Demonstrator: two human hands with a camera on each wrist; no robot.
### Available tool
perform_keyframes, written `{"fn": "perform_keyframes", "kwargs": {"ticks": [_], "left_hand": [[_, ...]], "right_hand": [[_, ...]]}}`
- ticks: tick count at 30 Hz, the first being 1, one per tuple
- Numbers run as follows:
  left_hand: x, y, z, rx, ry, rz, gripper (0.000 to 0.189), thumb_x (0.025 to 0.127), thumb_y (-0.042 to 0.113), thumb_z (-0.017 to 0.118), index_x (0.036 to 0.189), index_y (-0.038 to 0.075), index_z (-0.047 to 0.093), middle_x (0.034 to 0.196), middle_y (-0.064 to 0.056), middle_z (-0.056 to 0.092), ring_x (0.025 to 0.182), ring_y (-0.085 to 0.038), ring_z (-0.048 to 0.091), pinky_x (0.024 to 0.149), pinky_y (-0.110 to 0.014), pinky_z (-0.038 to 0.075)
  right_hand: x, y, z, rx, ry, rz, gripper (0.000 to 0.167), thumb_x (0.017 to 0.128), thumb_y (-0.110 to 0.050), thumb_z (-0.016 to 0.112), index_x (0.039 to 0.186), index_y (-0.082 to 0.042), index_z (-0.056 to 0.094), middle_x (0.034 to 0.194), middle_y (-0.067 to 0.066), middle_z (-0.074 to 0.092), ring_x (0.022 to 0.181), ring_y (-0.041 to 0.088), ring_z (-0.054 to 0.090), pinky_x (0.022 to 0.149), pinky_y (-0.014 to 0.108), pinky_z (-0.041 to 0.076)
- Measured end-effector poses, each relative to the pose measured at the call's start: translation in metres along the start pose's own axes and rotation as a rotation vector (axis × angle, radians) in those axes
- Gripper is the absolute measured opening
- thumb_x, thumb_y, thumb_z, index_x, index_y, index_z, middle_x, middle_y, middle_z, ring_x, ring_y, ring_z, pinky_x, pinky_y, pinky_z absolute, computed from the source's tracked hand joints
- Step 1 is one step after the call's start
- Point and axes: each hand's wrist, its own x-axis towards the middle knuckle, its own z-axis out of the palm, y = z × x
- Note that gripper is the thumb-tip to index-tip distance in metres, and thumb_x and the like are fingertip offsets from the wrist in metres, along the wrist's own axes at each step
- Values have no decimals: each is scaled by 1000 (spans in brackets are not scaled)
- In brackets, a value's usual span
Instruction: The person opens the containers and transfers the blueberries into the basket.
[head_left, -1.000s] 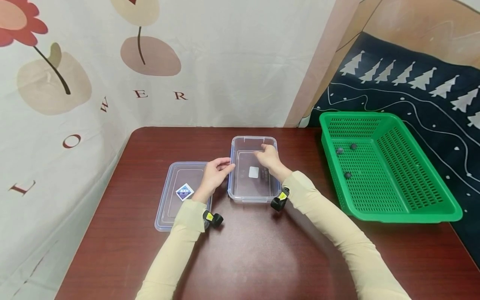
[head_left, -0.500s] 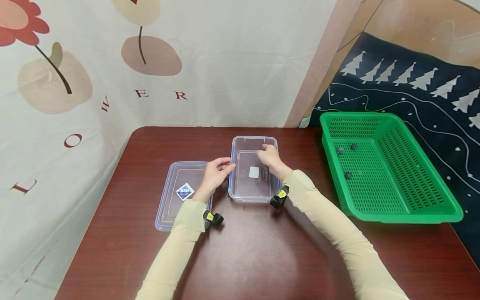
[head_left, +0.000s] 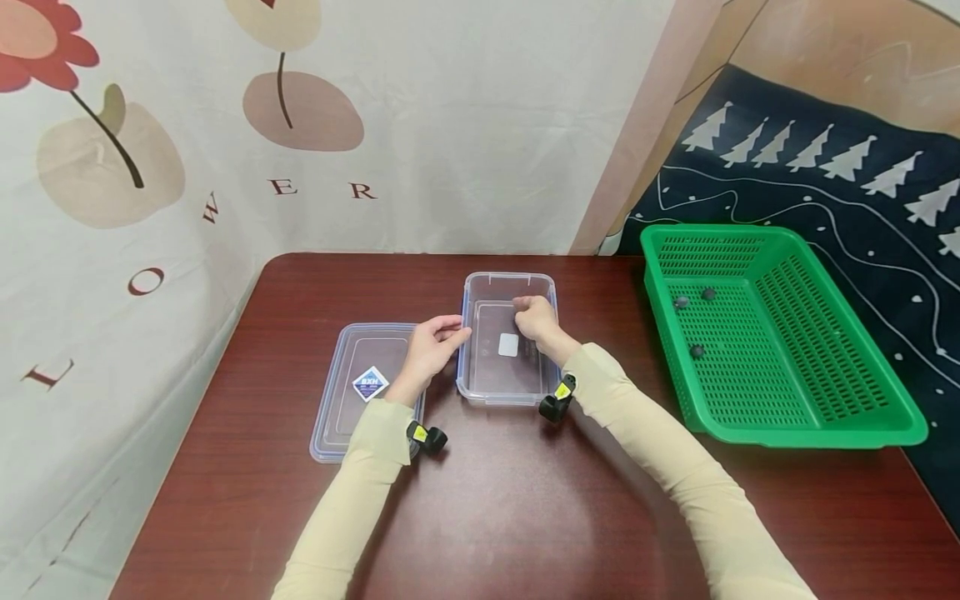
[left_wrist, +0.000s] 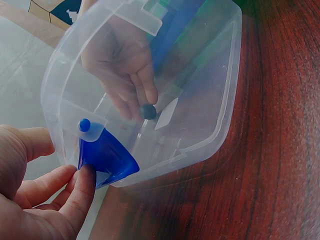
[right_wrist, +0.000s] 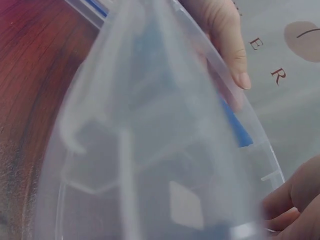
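A clear plastic food container (head_left: 487, 379) with blue side latches sits lidless at the table's middle. My left hand (head_left: 427, 354) holds its left side; in the left wrist view the fingers touch a blue latch (left_wrist: 107, 155) and the thumb lies against the wall. Reaching inside from the right, my right hand (head_left: 536, 318) has its fingers bent downward. Through the clear wall, the left wrist view shows a small dark ball (left_wrist: 148, 111) at the right fingertips, pinched there near the container floor. The right wrist view shows the right hand (right_wrist: 297, 205) only in part, without the ball.
The container's lid (head_left: 337, 408), with a blue-and-white sticker, lies on the table to the left, partly under the left forearm. A green plastic basket (head_left: 810, 435) stands at the right, holding dark balls (head_left: 697, 351). A fabric backdrop (head_left: 480, 167) hangs behind the table.
My right hand has shifted slightly lower inside the container, its thumb no longer raised toward the far wall. My left hand and the container have stayed put.
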Motion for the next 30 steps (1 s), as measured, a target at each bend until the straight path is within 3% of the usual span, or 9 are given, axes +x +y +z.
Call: {"fn": "perform_keyframes", "kwargs": {"ticks": [3,8,10,12,23,30], "left_hand": [[0,0,0,2,1,-1,32,84,7,69,112,-6,63,104,-22,66,88,-21,64,67,-13,46],[0,0,0,1,-4,-1,32,84,8,69,113,-6,63,104,-22,66,89,-21,64,66,-13,46],[0,-1,0,1,-5,0,32,84,8,69,113,-6,63,104,-22,66,89,-22,64,66,-13,46],[0,-1,0,1,-4,2,32,84,8,69,113,-6,63,104,-22,66,89,-22,64,66,-13,46],[0,0,0,-1,3,1,32,84,7,69,112,-7,63,104,-22,65,87,-19,63,66,-12,46],[-1,2,-1,2,-2,-17,33,84,9,69,113,-6,63,105,-21,65,88,-20,62,66,-13,46]], "right_hand": [[-17,-14,-4,-18,2,-23,45,69,4,57,108,-16,70,98,-3,68,92,14,59,69,25,49],[-98,-110,-35,-102,2,45,39,67,12,58,100,-5,70,93,8,69,84,19,59,66,27,47],[-122,-140,-46,-102,-16,77,36,68,14,59,98,-1,70,93,12,69,82,19,58,67,25,46],[-137,-155,-52,-92,-18,76,33,67,16,60,94,1,70,89,14,69,76,16,57,62,21,43],[-143,-160,-53,-86,-36,69,23,65,13,65,84,2,70,67,2,64,60,9,50,52,17,40],[-144,-161,-55,-78,-77,61,16,68,5,68,83,-1,69,71,5,66,66,12,53,57,19,41]]}}
